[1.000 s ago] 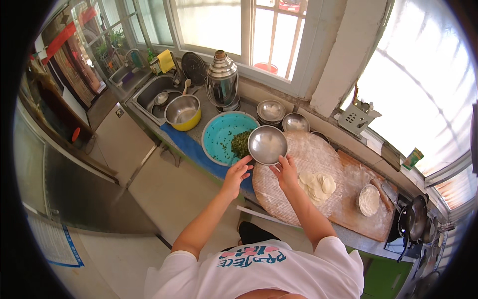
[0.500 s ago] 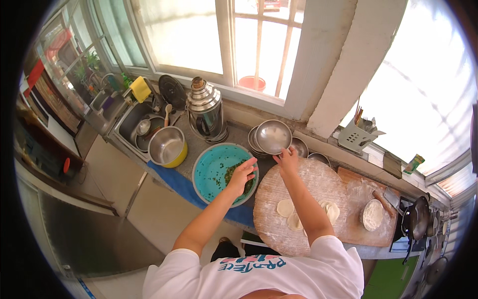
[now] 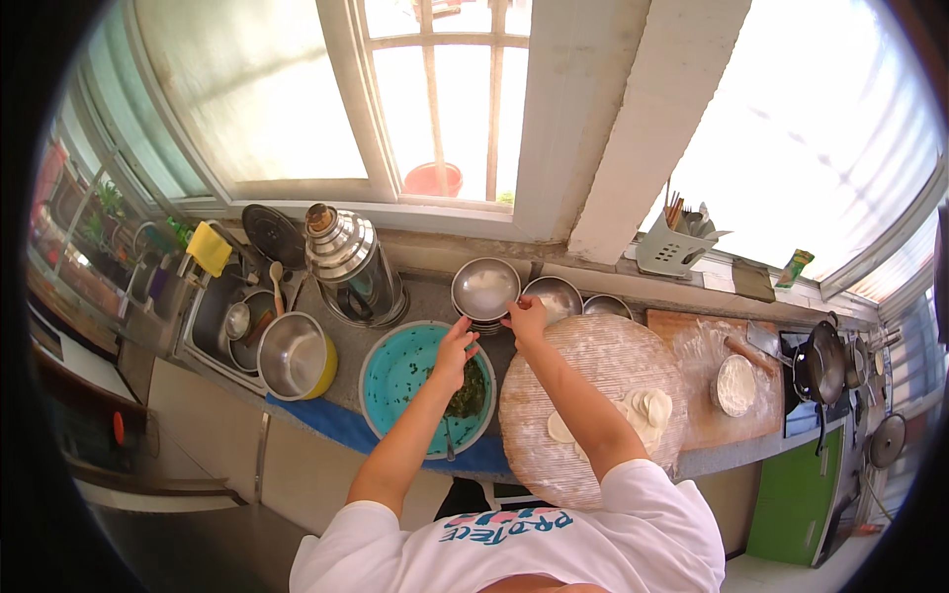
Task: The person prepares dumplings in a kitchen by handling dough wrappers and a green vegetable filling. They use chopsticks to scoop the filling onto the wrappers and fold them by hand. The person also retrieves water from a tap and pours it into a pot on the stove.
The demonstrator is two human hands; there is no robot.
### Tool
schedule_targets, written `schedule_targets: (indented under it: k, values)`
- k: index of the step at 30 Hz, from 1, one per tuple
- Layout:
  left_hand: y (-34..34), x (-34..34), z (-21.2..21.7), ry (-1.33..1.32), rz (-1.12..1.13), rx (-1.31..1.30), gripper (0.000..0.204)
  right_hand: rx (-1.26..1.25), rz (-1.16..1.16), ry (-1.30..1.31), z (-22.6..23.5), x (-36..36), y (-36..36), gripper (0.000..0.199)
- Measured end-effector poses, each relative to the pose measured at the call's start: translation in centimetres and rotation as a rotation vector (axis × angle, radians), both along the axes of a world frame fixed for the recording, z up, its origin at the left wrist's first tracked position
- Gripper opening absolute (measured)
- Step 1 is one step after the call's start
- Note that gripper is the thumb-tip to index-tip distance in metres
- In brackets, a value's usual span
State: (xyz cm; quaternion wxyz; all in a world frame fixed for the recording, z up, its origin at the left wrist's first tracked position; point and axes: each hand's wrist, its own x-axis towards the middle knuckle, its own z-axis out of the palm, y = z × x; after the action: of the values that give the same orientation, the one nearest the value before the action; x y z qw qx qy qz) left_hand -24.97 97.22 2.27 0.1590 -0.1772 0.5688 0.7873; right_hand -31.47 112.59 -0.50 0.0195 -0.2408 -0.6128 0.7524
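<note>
Steel bowl (image 3: 485, 289) sits at frame centre, stacked on others by the bench's back edge. My right hand (image 3: 525, 318) pinches its rim; my left hand (image 3: 457, 346), fingers spread, touches its near side. I reckon a careless tug could topple the stack into the teal basin (image 3: 395, 371).

There is one view only, from a wide fisheye camera worn on the person's head. It looks steeply down and forward over the person's white shirt (image 3: 534, 544) and both forearms, which enter from the lower edge. The tabletop (image 3: 425, 296) runs across the middle at arm's reach, bending toward the rim, and the window (image 3: 435, 99) fills the top. The left hand (image 3: 455, 346) and right hand (image 3: 524, 318) sit near the picture's centre. A dark round border frames everything.
</note>
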Motion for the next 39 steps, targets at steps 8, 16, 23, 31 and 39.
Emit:
schedule_targets:
  k: [8,16,23,31,39]
  values:
    - [-1.0,-0.2,-0.9,-0.045,0.007,-0.073,0.042,0.129,-0.151,0.036,-1.0,2.1,-0.4,0.025]
    - [0.1,3.5,-1.1,0.055,-0.294,-0.165,0.016,-0.050,-0.091,0.142,2.1,12.0,-0.2,0.019]
    - [2.2,6.6,0.4,0.024,-0.476,-0.047,0.024,0.172,-0.227,0.109,1.8,21.2,3.3,0.008]
    - [4.0,11.7,1.5,-0.120,-0.593,0.069,0.050,1.202,-0.148,-0.089,0.2,25.4,9.3,0.006]
    - [5.7,15.1,0.9,-0.154,-0.451,0.135,0.040,1.188,0.083,-0.202,0.4,24.7,10.0,0.009]
